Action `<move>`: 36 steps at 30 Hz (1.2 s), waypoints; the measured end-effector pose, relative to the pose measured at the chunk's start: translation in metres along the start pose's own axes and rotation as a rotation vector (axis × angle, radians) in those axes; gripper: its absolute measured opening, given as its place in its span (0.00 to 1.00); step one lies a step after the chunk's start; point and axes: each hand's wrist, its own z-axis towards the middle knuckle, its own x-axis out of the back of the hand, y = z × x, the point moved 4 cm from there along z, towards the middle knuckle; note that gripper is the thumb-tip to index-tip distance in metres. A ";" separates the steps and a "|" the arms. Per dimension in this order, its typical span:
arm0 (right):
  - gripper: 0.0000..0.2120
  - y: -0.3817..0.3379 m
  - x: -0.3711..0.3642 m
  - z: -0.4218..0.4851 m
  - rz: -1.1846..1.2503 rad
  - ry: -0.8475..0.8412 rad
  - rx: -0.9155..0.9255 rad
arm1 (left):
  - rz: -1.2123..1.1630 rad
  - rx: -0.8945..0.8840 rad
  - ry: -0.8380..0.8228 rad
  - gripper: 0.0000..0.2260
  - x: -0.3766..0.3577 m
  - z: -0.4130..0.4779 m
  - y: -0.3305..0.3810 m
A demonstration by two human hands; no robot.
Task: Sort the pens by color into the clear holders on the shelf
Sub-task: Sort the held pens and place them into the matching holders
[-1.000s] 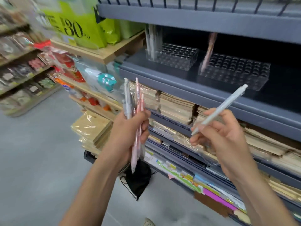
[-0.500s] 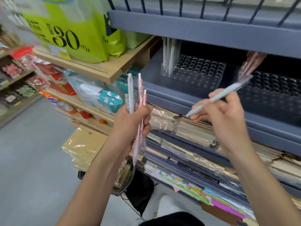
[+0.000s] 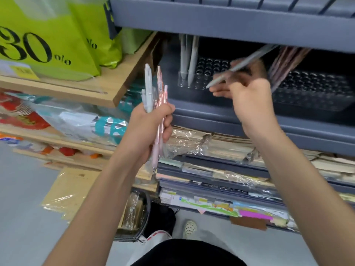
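Left hand [image 3: 151,121]: fingers wrapped round a bundle of grey and pink pens [image 3: 156,89], upright.
Right hand [image 3: 247,98]: pinches one grey pen [image 3: 240,67], tilted, before the left clear holder [image 3: 211,68].
Right holder [image 3: 317,87]: seemingly pink pens [image 3: 284,62], blurred.

2 holders: left holder [image 3: 209,70] has 3 grey pens [image 3: 189,60], right holder [image 3: 315,89] a pink bunch [image 3: 286,62] too blurred to count; right hand [image 3: 251,100] 1 grey pen [image 3: 244,66], left hand [image 3: 151,123] a bundle [image 3: 155,89], roughly 2 grey + 2 pink.
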 end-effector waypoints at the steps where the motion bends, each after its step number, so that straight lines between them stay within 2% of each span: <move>1: 0.09 -0.001 -0.003 0.003 -0.002 0.029 0.013 | 0.004 0.015 -0.018 0.07 0.001 0.003 0.000; 8: 0.09 0.004 -0.014 0.025 -0.056 0.241 0.080 | -0.027 0.057 -0.099 0.07 0.005 0.011 -0.002; 15: 0.13 -0.001 -0.016 0.055 -0.349 0.371 0.064 | -0.043 0.046 -0.112 0.07 0.014 0.008 0.001; 19: 0.05 -0.002 -0.023 0.065 -0.578 0.305 0.127 | -0.071 0.051 -0.092 0.07 0.022 0.009 -0.001; 22: 0.11 -0.006 -0.031 0.073 -0.713 0.247 0.180 | -0.059 0.045 -0.090 0.08 0.028 0.011 -0.002; 27: 0.11 -0.012 -0.038 0.080 -0.837 0.182 0.213 | -0.044 0.042 -0.099 0.08 0.032 0.013 -0.005; 31: 0.13 -0.010 -0.037 0.087 -0.921 0.134 0.146 | -0.028 0.055 -0.098 0.08 0.031 0.012 -0.008; 36: 0.18 -0.004 -0.044 0.094 -1.031 -0.042 0.030 | -0.022 0.055 -0.096 0.07 0.029 0.010 -0.009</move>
